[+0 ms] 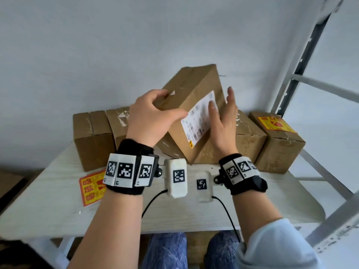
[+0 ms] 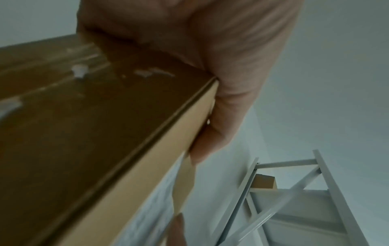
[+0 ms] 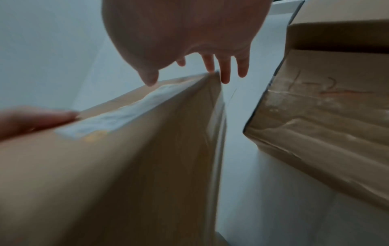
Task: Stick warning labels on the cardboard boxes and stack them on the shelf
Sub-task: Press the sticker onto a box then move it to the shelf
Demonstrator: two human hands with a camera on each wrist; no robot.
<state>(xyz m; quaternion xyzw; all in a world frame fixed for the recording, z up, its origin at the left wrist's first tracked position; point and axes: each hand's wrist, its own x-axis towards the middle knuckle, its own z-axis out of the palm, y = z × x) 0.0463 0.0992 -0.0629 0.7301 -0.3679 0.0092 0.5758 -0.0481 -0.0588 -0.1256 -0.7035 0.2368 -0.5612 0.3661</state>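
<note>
A brown cardboard box [image 1: 194, 86] with a white shipping label [image 1: 198, 121] is tilted up on one corner above the table. My left hand [image 1: 169, 104] grips its upper left edge, fingers curled over the top and thumb on the front face; the left wrist view shows that hand [image 2: 223, 86] wrapped over the box edge [image 2: 94, 124]. My right hand [image 1: 221, 100] lies flat against the box's right side with straight fingers, thumb on the shipping label. A red and yellow sheet of warning labels [image 1: 92, 188] lies on the table at the left.
Other cardboard boxes stand along the back of the pale table [image 1: 174, 214]: one at the left [image 1: 93, 138], one right of centre [image 1: 250, 140], and a far-right box [image 1: 279, 152] bearing a warning label [image 1: 275, 124]. A grey metal shelf frame [image 1: 303, 78] rises at the right.
</note>
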